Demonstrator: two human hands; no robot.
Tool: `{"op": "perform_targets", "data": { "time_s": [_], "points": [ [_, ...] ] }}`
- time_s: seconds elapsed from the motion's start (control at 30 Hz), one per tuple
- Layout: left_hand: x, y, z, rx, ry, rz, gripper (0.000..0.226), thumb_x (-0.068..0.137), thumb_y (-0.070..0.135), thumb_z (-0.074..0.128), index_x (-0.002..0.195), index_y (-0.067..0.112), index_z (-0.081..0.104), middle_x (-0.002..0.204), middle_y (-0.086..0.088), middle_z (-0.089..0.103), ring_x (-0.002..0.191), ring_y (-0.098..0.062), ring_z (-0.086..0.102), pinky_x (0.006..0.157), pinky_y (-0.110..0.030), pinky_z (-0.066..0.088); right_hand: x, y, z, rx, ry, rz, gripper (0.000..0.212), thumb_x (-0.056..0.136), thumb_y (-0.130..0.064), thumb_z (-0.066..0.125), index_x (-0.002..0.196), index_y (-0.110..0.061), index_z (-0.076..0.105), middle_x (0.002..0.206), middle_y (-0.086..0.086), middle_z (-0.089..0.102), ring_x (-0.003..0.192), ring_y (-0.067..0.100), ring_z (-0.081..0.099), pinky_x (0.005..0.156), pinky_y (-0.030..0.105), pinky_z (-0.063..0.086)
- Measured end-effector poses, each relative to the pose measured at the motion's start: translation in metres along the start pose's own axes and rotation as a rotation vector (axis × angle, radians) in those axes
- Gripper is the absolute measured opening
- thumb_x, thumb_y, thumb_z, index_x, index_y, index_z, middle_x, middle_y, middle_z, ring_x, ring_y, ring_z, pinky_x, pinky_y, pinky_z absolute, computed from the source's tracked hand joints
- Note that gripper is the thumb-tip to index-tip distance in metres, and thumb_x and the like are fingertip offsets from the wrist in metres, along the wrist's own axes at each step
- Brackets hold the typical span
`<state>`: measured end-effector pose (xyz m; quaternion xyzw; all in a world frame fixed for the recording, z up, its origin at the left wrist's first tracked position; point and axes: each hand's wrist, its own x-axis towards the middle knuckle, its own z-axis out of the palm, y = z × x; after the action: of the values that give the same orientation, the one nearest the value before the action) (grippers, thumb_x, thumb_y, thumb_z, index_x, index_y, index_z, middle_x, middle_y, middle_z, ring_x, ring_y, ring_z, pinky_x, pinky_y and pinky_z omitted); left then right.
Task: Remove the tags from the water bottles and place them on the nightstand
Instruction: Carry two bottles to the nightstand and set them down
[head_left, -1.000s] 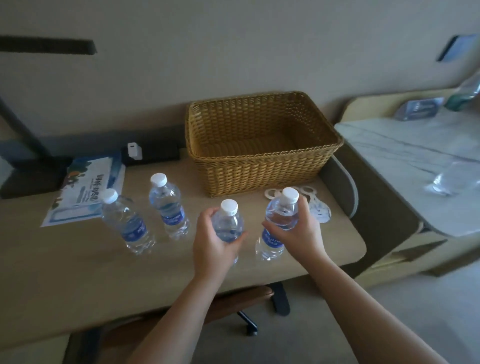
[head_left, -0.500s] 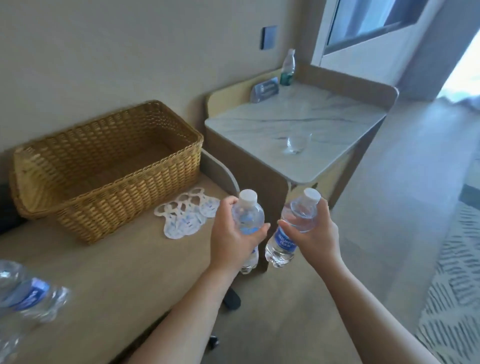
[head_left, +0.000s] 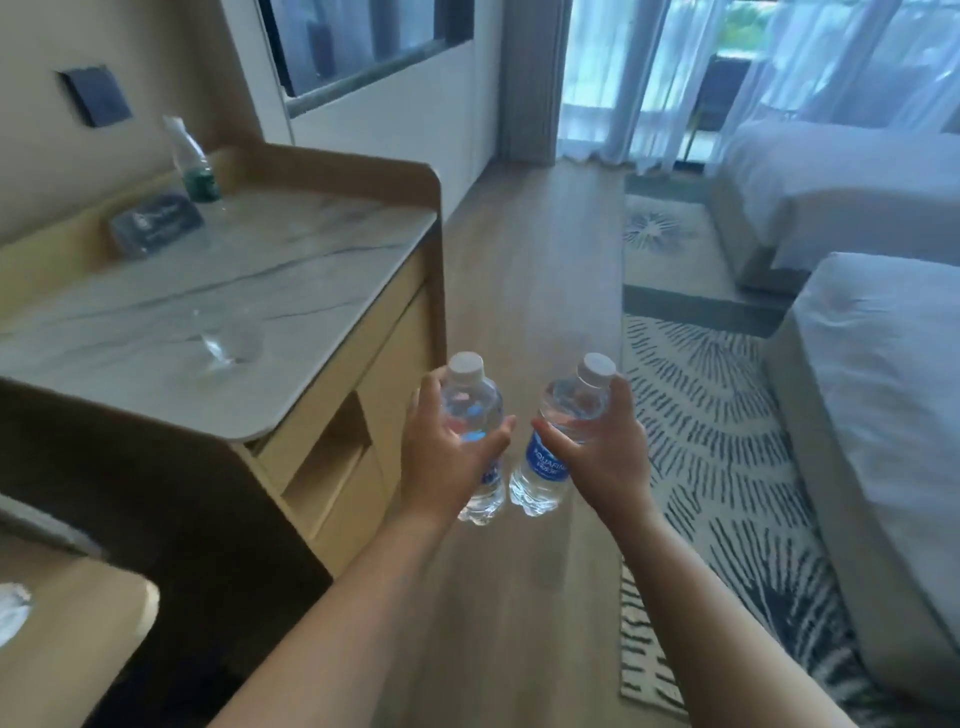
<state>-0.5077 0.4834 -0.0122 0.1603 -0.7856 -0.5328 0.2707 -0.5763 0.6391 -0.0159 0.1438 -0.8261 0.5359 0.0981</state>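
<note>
Each of my hands grips one small clear water bottle with a white cap and a blue label. My left hand (head_left: 449, 452) wraps the left water bottle (head_left: 475, 410). My right hand (head_left: 605, 447) holds the right water bottle (head_left: 556, 452), tilted slightly. Neither bottle neck shows a tag. Both bottles hang in the air above the wooden floor, to the right of the marble-topped cabinet (head_left: 311, 291).
On the marble top stand a green-labelled bottle (head_left: 193, 162), a dark sign holder (head_left: 156, 223) and a clear glass (head_left: 228, 345). Two white beds (head_left: 883, 374) lie on the right beside a patterned rug (head_left: 727, 467). The desk corner (head_left: 78, 649) is at lower left.
The two bottles left the desk in my hands. The view swung right, away from the basket and tags, past the marble cabinet, toward the floor and the beds.
</note>
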Motion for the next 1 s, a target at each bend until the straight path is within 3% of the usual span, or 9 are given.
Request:
{"op": "perform_targets", "data": {
  "time_s": [0.1,0.23,0.33,0.43,0.53,0.77,0.9,1.0],
  "points": [
    [0.024,0.014,0.057,-0.02,-0.089,0.031,0.064,0.063,0.048,0.08,0.115,0.039,0.045,0.112,0.009,0.061,0.093,-0.001,0.064,0.082,-0.035,0.057,0.028,0.031,-0.039,-0.026,0.074,0.051,0.063,0.059,-0.058,0.077,0.107,-0.045,0.039,0.096,-0.015,0.07,0.079,-0.009,0.066,0.061,0.003,0.042],
    [0.055,0.02,0.119,-0.03,-0.2,0.025,0.067,0.067,0.04,0.084,0.122,0.027,0.048,0.119,-0.001,0.06,0.103,-0.019,0.064,0.089,-0.045,0.055,0.062,0.065,-0.074,-0.047,0.163,0.113,0.065,0.062,-0.049,0.082,0.111,-0.036,0.041,0.098,-0.01,0.069,0.08,-0.008,0.065,0.065,0.006,0.044],
    [0.085,0.016,0.156,-0.038,-0.27,0.015,0.066,0.069,0.039,0.083,0.123,0.027,0.047,0.122,-0.001,0.059,0.106,-0.019,0.064,0.091,-0.047,0.054,0.092,0.088,-0.085,-0.02,0.225,0.171,0.068,0.062,-0.049,0.081,0.115,-0.032,0.042,0.102,-0.007,0.068,0.085,0.004,0.068,0.077,0.033,0.056],
    [0.126,0.006,0.194,-0.035,-0.318,0.006,0.065,0.069,0.04,0.083,0.121,0.029,0.047,0.122,0.0,0.06,0.107,-0.019,0.063,0.091,-0.047,0.054,0.132,0.11,-0.087,-0.02,0.254,0.199,0.071,0.06,-0.053,0.08,0.116,-0.031,0.043,0.105,-0.005,0.068,0.089,0.011,0.069,0.081,0.044,0.057],
    [0.178,-0.004,0.235,-0.021,-0.321,0.027,0.065,0.069,0.038,0.084,0.121,0.026,0.048,0.12,-0.002,0.06,0.104,-0.02,0.064,0.091,-0.047,0.054,0.186,0.134,-0.081,-0.028,0.277,0.216,0.073,0.058,-0.056,0.078,0.117,-0.03,0.043,0.107,-0.005,0.068,0.092,0.012,0.069,0.083,0.043,0.057],
    [0.335,-0.013,0.316,-0.009,-0.388,0.129,0.066,0.066,0.047,0.08,0.119,0.028,0.045,0.118,0.0,0.06,0.101,-0.025,0.065,0.085,-0.047,0.056,0.345,0.168,-0.066,-0.106,0.366,0.203,0.069,0.062,-0.054,0.079,0.115,-0.031,0.042,0.105,-0.006,0.067,0.087,0.008,0.068,0.075,0.023,0.052],
    [0.413,-0.014,0.358,0.021,-0.378,0.18,0.064,0.067,0.043,0.082,0.118,0.027,0.047,0.113,0.004,0.056,0.098,-0.024,0.064,0.082,-0.045,0.056,0.421,0.181,-0.066,-0.086,0.441,0.219,0.066,0.061,-0.055,0.077,0.112,-0.033,0.042,0.103,-0.007,0.065,0.09,0.013,0.069,0.079,0.034,0.056],
    [0.456,-0.02,0.391,0.034,-0.382,0.2,0.064,0.066,0.043,0.083,0.117,0.028,0.047,0.111,0.005,0.056,0.097,-0.02,0.062,0.08,-0.035,0.053,0.468,0.196,-0.069,-0.102,0.462,0.239,0.066,0.061,-0.054,0.078,0.111,-0.032,0.043,0.103,-0.006,0.067,0.089,0.01,0.068,0.08,0.038,0.057]
  ]
}}
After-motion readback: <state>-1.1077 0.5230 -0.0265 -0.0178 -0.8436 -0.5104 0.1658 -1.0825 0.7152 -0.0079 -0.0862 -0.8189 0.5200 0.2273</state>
